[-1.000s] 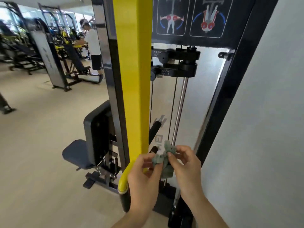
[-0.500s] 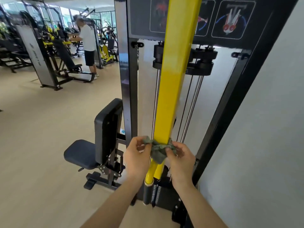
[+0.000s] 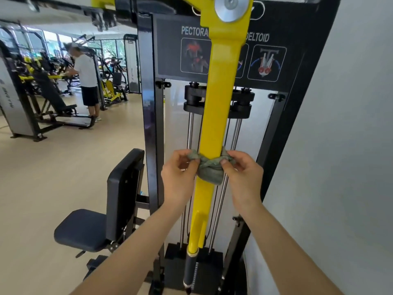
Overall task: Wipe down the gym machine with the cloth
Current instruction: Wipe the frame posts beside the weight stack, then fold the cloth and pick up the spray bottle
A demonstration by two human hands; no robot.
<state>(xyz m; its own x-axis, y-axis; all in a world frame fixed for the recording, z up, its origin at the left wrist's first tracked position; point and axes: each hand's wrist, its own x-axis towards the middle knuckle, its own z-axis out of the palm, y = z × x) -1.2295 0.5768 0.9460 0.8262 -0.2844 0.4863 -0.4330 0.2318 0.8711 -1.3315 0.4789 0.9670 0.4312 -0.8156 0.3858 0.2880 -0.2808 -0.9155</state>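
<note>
Found the cloth (image 3: 209, 170) drawn across the front of the yellow arm (image 3: 217, 116) of the gym machine (image 3: 150, 103), roughly midway down the arm and touching the paint, with a loose fold hanging just below.

Noted the left hand (image 3: 177, 177) clamped on the left end of the cloth and the right hand (image 3: 244, 177) clamped on the right end, each pinching fabric, one on either side of the arm.

Judged this two-ended hold as meant to pull the cloth taut against the front and both edges, so that one slide along the arm would clean several faces at once.

Judged wiping as under way on this arm only. Could not tell which stretches were clean.

Observed the chrome rods (image 3: 236, 135) just behind the arm, the black grip (image 3: 189, 271) at its lower end, and the seat (image 3: 83, 228) and back pad (image 3: 121, 188) to the left, all apart from the cloth.

Advised keeping knuckles clear of the rods during any slide.

Noted another person (image 3: 85, 75) at a far machine, well apart.
</note>
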